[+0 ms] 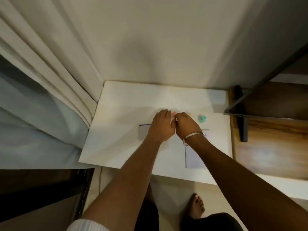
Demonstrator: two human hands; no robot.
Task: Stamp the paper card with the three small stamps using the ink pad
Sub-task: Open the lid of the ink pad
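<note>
A: Entry. Both hands meet at the far middle of the white table [116,114]. The left hand [160,126] lies palm down, fingers fairly straight, over the far edge of a grey-lilac sheet [143,132]. Probably the ink pad or a card; too blurred to tell which.

B: And the right hand [186,125]?

A: Fingers curled downward at a small pink stamp [174,113] that shows just between the two hands. Looks like a pinch on it, but the fingertips are hidden, so grip unconfirmed. Bangle [193,135] on that wrist.

B: Other stamps?

A: A teal stamp [202,118] stands alone to the right, just beside the right hand, untouched. A pale object just right of the right knuckles may be the third; not clear.

B: The paper card?

A: A pale card [195,157] lies near-right, partly under the right forearm. A small round mark [205,135] shows near its far end, possibly one print already.

B: Step in hand?

A: Judged: taking up or setting down the pink stamp, early to mid task. The next move calls for a firm upright hold, flat contact on the ink, then a straight press onto bare card, with no sliding.
</note>
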